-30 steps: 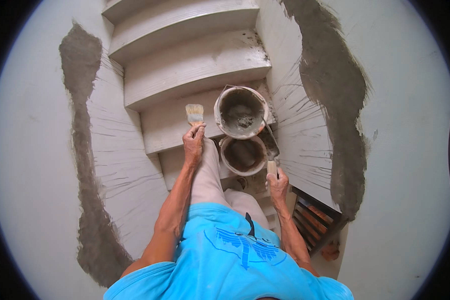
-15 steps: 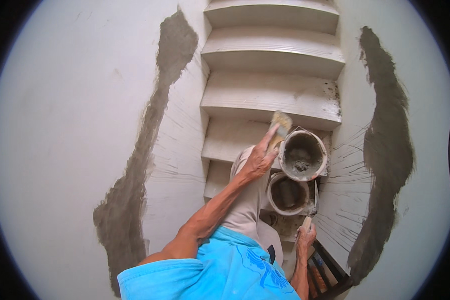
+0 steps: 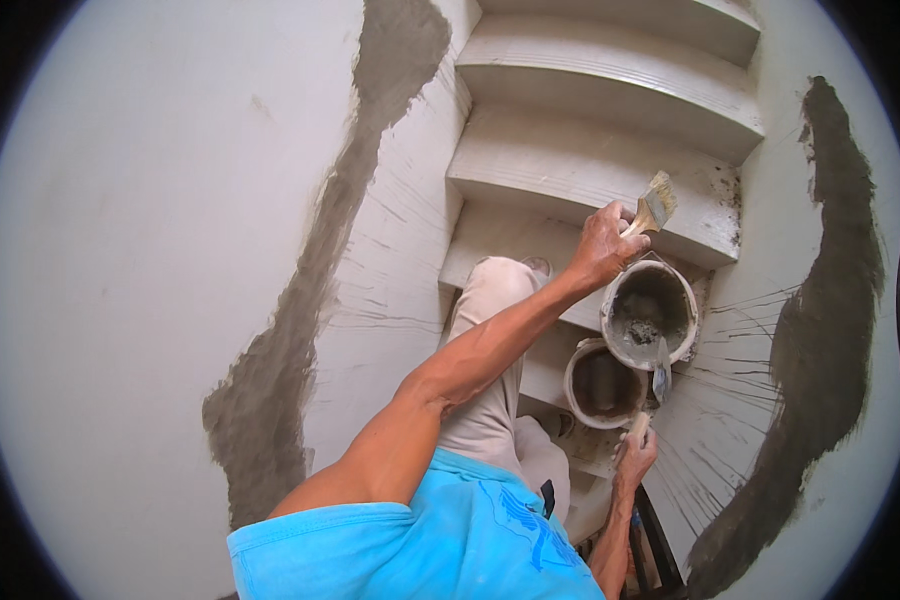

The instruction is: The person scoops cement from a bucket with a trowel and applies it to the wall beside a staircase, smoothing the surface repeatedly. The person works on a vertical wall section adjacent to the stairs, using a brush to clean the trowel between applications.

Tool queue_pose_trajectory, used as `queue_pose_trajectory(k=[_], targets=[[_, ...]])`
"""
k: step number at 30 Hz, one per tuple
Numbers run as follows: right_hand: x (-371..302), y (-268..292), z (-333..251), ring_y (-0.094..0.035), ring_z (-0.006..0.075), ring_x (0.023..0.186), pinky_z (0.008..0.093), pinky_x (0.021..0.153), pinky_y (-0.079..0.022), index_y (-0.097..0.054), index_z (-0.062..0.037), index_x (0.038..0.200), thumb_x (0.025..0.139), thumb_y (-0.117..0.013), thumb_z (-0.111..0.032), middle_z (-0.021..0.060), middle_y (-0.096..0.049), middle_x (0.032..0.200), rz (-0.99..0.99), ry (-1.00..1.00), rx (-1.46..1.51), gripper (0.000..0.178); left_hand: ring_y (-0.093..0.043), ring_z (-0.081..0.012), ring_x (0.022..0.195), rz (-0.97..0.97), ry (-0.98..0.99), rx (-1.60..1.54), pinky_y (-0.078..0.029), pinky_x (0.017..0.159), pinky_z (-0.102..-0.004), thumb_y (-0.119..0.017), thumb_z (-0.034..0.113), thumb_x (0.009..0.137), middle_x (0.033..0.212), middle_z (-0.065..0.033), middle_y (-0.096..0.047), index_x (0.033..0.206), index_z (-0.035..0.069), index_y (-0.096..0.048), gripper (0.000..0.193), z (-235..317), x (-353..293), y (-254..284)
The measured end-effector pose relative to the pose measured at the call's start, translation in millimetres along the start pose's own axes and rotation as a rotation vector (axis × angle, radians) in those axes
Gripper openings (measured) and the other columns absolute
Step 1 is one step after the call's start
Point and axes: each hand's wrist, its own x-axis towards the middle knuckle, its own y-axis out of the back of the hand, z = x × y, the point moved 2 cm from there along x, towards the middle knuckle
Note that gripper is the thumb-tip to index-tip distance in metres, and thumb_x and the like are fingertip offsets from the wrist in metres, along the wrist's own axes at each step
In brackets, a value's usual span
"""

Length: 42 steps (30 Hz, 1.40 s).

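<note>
My left hand (image 3: pixel 602 245) grips the handle of a wide paintbrush (image 3: pixel 656 203), bristles pointing up and away, just beyond the upper bucket (image 3: pixel 692 310). That bucket holds some wet grey mortar (image 3: pixel 642 328). A second bucket (image 3: pixel 572 392), with dark murky liquid inside, stands nearer me on a lower stair. My right hand (image 3: pixel 633 460) is closed round the pale handle of a trowel (image 3: pixel 662 372). Its blade reaches up over the near rim of the upper bucket.
Light-coloured stairs (image 3: pixel 580 150) climb away ahead. Dark grey patches cover parts of the left wall (image 3: pixel 270 390) and the right wall (image 3: pixel 820 310), with dark streaks beside them. Dark rails (image 3: pixel 660 540) stand at lower right. My bent leg (image 3: pixel 490 340) rests on the stairs.
The view has shifted, with the stairs now further right. My left hand has carried the brush right, past the bucket's far side. The trowel blade has come up to the upper bucket's rim.
</note>
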Motion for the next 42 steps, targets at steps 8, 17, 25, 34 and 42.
queue_pose_trajectory(k=[8, 17, 25, 34, 42], targets=[[67, 8, -22, -0.067, 0.0235, 0.098, 0.0353, 0.091, -0.05, -0.065, 0.0002, 0.126, 0.083, -0.067, -0.012, 0.0133, -0.072, 0.111, 0.083, 0.262, -0.312, 0.045, -0.059, -0.0093, 0.054, -0.038, 0.334, -0.161, -0.046, 0.045, -0.0253, -0.07, 0.019, 0.091, 0.074, -0.0075, -0.069, 0.101, 0.003, -0.062, 0.02, -9, 19, 25], [139, 26, -54, -0.066, 0.0402, 0.095, 0.049, 0.081, -0.052, -0.063, -0.0088, 0.126, 0.079, -0.068, -0.013, 0.0196, -0.067, 0.103, 0.143, 0.472, -1.022, 0.047, -0.048, -0.0031, 0.055, -0.027, 0.354, -0.51, -0.035, 0.042, -0.0188, -0.067, 0.018, 0.096, 0.077, -0.0023, -0.062, 0.115, 0.0, -0.057, 0.028, 4, 41, 0], [213, -22, -56, -0.067, 0.0378, 0.093, 0.0479, 0.081, -0.055, -0.066, -0.0036, 0.106, 0.088, -0.064, -0.015, 0.0193, -0.066, 0.099, -0.035, 0.465, -1.316, 0.022, -0.067, -0.0253, 0.077, -0.137, 0.141, 0.197, -0.053, 0.076, -0.0382, -0.066, 0.024, 0.088, 0.083, -0.0173, -0.07, 0.103, -0.008, -0.067, 0.035, -21, 48, 13], [223, -53, -53, -0.07, 0.0356, 0.096, 0.0453, 0.08, -0.057, -0.069, -0.0037, 0.101, 0.085, -0.065, -0.01, 0.0202, -0.068, 0.1, -0.162, 0.443, -1.276, 0.018, -0.069, -0.0362, 0.084, -0.119, 0.023, 0.306, -0.053, 0.082, -0.0431, -0.065, 0.026, 0.087, 0.09, -0.0251, -0.071, 0.103, -0.009, -0.068, 0.038, -33, 63, 13], [223, -53, -45, -0.07, 0.0346, 0.093, 0.0448, 0.077, -0.057, -0.068, -0.0043, 0.101, 0.083, -0.065, -0.007, 0.0184, -0.068, 0.098, -0.078, 0.457, -1.327, 0.019, -0.069, -0.0325, 0.081, -0.173, 0.083, 0.274, -0.052, 0.079, -0.0422, -0.066, 0.024, 0.089, 0.091, -0.0251, -0.071, 0.105, -0.008, -0.067, 0.036, -20, 69, 10]])
